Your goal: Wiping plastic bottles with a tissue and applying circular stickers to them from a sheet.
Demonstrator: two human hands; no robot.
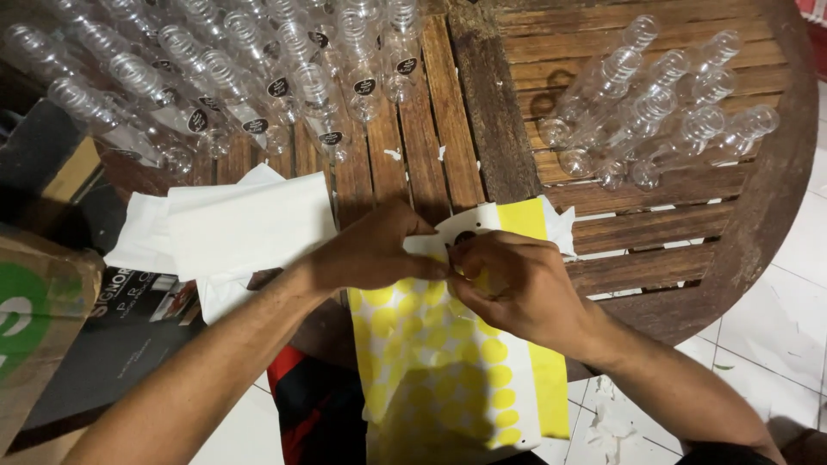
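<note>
Where the two hands meet: a small dark round sticker (464,236) is pinched at the upper end of the sticker sheet (448,362), near the middle of the view.
Left hand (375,254): the fingers are drawn narrow and pressed onto the white top edge of the sheet, just beside the sticker.
Right hand (508,280): thumb and forefinger are closed together at the sticker's edge; whether the sticker is already lifted off cannot be told.
Sticker sheet: a long yellow and white backing sheet is laid over the near edge of the counter (500,112) and hangs toward the person; rows of yellow circles are seen on it where stickers have been taken off.
Labelled bottles (258,77): clear plastic bottles are laid in rows on the far left of the counter, most of them bearing a dark round sticker.
Plain bottles (663,103): a smaller group of clear bottles is laid on the far right, well apart from the first, with no stickers seen on them.
White sheets (228,228): a stack of white paper is spread on the counter just left of the left hand.
Cardboard box (34,319): a brown box with a green patch is seen at the left edge.
</note>
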